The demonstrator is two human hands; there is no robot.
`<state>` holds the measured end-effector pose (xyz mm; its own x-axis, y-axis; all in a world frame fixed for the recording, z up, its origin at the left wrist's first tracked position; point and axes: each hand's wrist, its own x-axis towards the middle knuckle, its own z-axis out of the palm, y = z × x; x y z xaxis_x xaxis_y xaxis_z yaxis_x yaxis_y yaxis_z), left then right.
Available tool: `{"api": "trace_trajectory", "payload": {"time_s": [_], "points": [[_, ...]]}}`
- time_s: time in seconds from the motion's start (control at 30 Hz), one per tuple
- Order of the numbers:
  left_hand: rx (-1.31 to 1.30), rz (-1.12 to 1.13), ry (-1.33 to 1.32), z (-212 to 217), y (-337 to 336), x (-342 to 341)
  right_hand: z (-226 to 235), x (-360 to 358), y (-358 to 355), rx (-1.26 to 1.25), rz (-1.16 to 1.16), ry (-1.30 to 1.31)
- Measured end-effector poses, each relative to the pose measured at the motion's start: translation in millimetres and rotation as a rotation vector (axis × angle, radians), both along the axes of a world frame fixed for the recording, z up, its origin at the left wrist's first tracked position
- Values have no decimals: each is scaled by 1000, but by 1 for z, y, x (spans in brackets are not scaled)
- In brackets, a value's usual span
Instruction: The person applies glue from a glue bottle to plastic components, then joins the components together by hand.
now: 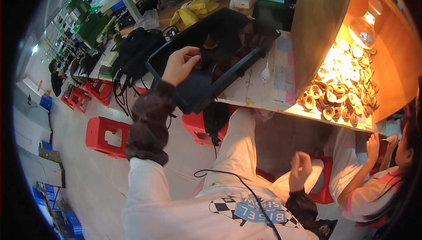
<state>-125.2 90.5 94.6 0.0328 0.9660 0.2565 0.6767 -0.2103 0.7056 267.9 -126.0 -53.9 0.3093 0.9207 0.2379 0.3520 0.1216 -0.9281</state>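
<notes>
My left hand (179, 65) is over the near left end of a black tray (193, 91). Its thumb and fingertips are pinched together at the rim side, and whatever they hold is too small or hidden to name. Several dark brown pieces (211, 42) lie loose inside the tray, mostly toward its far right half. My right hand (300, 169) hovers above my lap near my right thigh, away from the table. Its fingers are curled in toward the thumb, and I cannot make out anything between them. Dark sleeve covers wrap both forearms.
Right of the tray, a lit bulb (364, 29) hangs in a wooden booth (323, 25) over heaped curled brown pieces (338, 95). A white cable end (265, 74) lies on the table. A co-worker (369, 187) sits at right. Red stools (107, 137) and a black bag (138, 49) are left.
</notes>
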Motion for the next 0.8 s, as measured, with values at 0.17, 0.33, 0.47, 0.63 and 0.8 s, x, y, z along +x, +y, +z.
{"api": "trace_trajectory", "payload": {"time_s": [0.17, 0.33, 0.47, 0.63, 0.8], "points": [[34, 19, 697, -31, 64, -12, 31, -53, 111, 344, 73, -218], [-180, -192, 1207, -40, 96, 1, 31, -83, 196, 318, 47, -297], [-265, -218, 1237, -46, 104, -3, 15, -94, 230, 165, 23, -273], [-265, -53, 856, -47, 90, -29, -1, -106, 248, 135, 28, -238], [-223, -22, -433, -11, 62, -48, -5, -115, 257, 194, -20, -297]]}}
